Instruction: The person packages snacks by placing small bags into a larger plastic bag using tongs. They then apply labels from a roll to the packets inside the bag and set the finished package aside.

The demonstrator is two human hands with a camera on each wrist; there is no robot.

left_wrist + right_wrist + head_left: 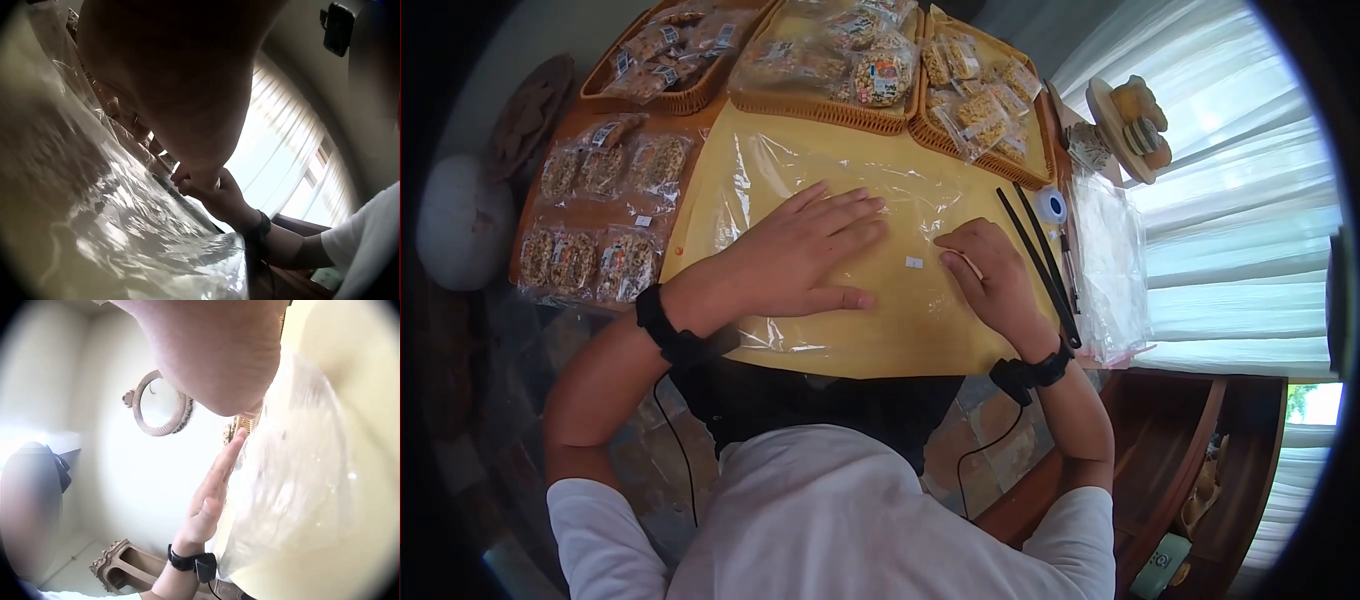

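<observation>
My left hand (800, 250): flat, fingers spread, on clear plastic (925, 200). My right hand (998, 275): three o'clock, fingers bent; grasp, I cannot tell. Snack basket (820, 112): twelve o'clock.

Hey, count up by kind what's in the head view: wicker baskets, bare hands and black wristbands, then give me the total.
Wicker baskets: 3
Bare hands: 2
Black wristbands: 2
Total: 7

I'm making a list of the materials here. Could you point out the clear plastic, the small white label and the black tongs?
Clear plastic (903, 180): head view, on its glossy far part.
Small white label (914, 263): head view, on its middle.
Black tongs (1039, 266): head view, on one arm.
</observation>
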